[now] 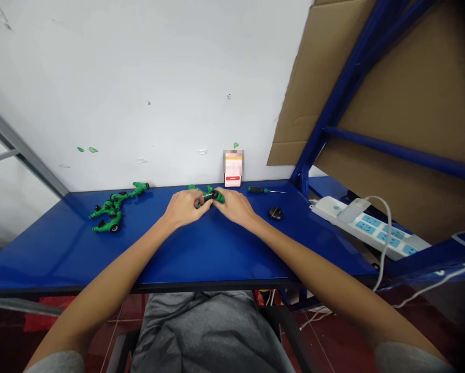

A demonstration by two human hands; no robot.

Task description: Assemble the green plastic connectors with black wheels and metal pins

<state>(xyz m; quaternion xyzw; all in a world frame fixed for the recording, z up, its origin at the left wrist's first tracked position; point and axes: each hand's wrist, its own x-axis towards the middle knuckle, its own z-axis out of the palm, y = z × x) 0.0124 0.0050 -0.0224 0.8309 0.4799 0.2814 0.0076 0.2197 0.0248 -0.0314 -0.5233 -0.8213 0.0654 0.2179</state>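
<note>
Both my hands meet at the far middle of the blue table [201, 254]. My left hand [186, 206] and my right hand [234, 205] are closed together around a small green and black plastic fitting [212, 197]. Their fingers curl over the fitting and hide most of it. A little green of another part shows just behind my left hand.
Several green fittings with black ends [114, 207] lie at the far left. A green-handled screwdriver [264, 190] and a small black round part [276, 213] lie to the right. A phone [233, 168] leans on the wall. A white power strip [372, 225] sits right, beneath cardboard [407, 93].
</note>
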